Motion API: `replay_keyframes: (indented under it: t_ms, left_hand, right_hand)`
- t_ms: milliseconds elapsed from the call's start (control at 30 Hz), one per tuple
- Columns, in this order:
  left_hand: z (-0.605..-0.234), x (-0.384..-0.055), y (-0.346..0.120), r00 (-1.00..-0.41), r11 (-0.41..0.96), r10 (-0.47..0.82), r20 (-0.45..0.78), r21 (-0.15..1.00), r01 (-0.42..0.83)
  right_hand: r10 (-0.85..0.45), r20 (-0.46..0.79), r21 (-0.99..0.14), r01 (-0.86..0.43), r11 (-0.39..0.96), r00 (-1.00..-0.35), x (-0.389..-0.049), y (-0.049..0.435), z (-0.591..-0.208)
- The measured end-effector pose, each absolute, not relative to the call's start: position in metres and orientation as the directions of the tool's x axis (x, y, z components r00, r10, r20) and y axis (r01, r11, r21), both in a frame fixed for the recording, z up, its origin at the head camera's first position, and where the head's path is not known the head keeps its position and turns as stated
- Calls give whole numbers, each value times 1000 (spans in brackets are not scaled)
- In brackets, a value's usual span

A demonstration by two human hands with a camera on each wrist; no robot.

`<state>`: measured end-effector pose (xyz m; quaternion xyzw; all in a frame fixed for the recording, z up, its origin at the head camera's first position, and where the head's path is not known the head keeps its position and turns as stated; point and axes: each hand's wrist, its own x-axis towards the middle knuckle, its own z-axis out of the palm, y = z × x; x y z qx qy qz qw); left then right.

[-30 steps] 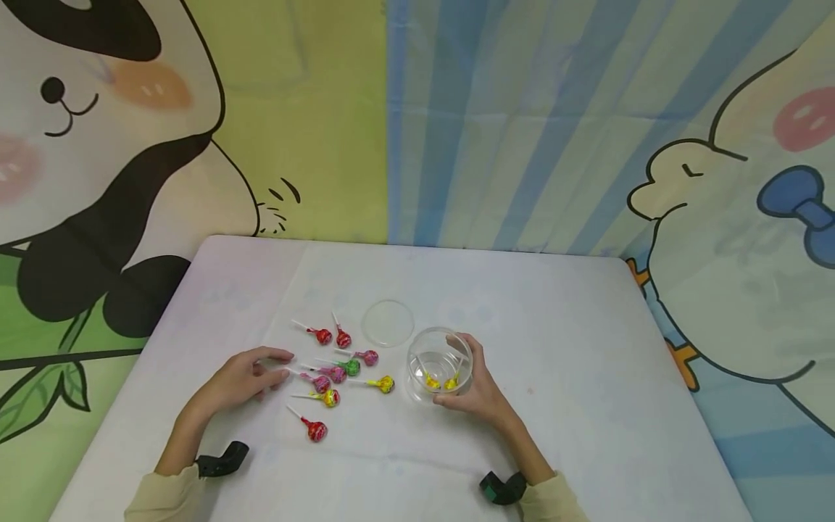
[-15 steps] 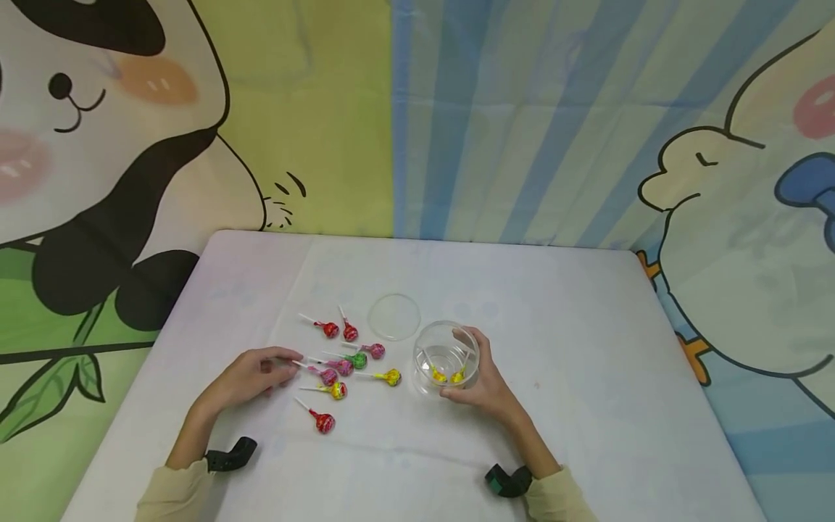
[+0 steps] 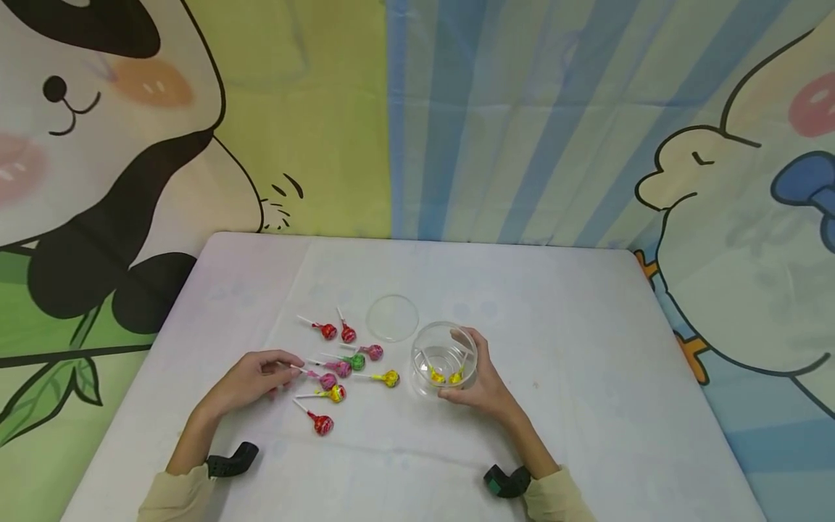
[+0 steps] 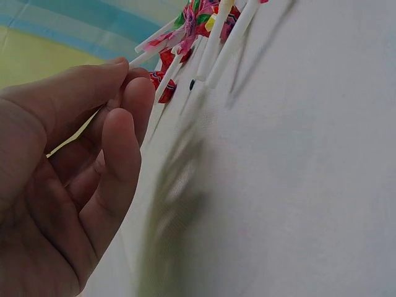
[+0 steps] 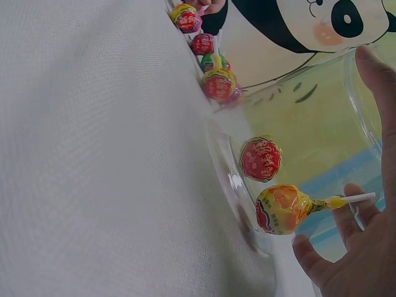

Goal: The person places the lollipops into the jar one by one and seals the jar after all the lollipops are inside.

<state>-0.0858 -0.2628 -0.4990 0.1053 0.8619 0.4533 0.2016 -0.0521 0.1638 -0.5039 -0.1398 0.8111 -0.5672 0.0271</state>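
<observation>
My left hand [image 3: 251, 380] pinches the white stick end of a pink lollipop [image 3: 327, 380] between thumb and forefinger; its other fingers are bent, as the left wrist view shows. The pink lollipop's head lies among other wrapped lollipops on the table. My right hand [image 3: 483, 380] grips a clear round jar [image 3: 443, 333] from its right side, thumb at the near side and fingers around the back. Inside the uncovered jar are two yellow lollipops, one with orange pictures on its wrapper [image 5: 284, 209] and one showing a red label [image 5: 261, 159].
A clear round lid [image 3: 392, 319] lies flat behind the jar. Around the left hand are red lollipops [image 3: 322, 424], a green lollipop [image 3: 356, 361] and yellow lollipops [image 3: 390, 378]. The white table [image 3: 554, 312] ends at a cartoon-print backdrop [image 3: 339, 109].
My left hand has moved slightly right and now pinches the pink lollipop's stick. The right hand keeps its grip on the jar. The head view has shifted a little.
</observation>
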Motion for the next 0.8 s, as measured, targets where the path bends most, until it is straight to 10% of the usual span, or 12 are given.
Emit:
replay_keyframes:
  t_ms: [800]
  left_hand:
    - [-499,-78,-254,-901,445,367,-230,894,-47]
  right_hand:
    - [-253,98,-927,-181,330,-963,-52,163,-503]
